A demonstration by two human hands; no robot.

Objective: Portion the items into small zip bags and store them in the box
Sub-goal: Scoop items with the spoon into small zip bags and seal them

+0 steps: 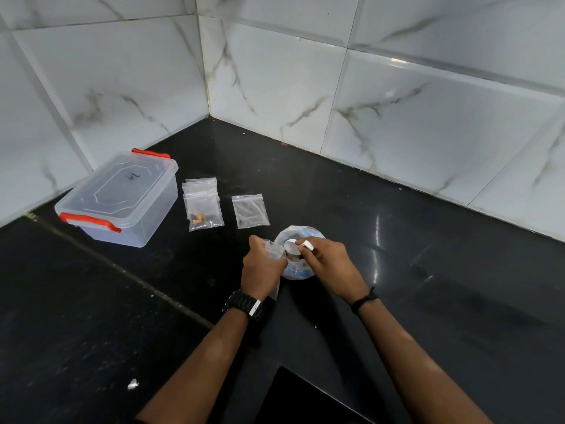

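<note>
Black desk [397,270]: filling the lower frame, meeting white marbled wall tiles [305,87] along the upper half.

Clear plastic box [117,198]: sitting at left of centre, lid on, red clips showing at its near and far ends.

Stack of small zip bags [203,203]: lying flat just right of the box, the topmost one showing small orange and dark pieces at its lower end.

Single zip bag [250,211]: lying flat just right of the stack, apart from it, holding dark contents.

Large clear bag [298,252]: sitting at frame centre, mouth open upward, bluish print on its side; its contents are hard to make out.

Left hand [263,267]: hovering at the large bag's left edge, fingers [255,243] curling round a small clear zip bag [273,250] and holding it upright; black watch [247,304] on the wrist.

Right hand [331,261]: positioned over the large bag's right side, fingers [319,246] pinching the handle of a white scoop [293,246], whose round bowl is lying above the bag's mouth; dark band [363,301] on the wrist.

White scrap [133,384]: lying on the desk at lower left.
</note>
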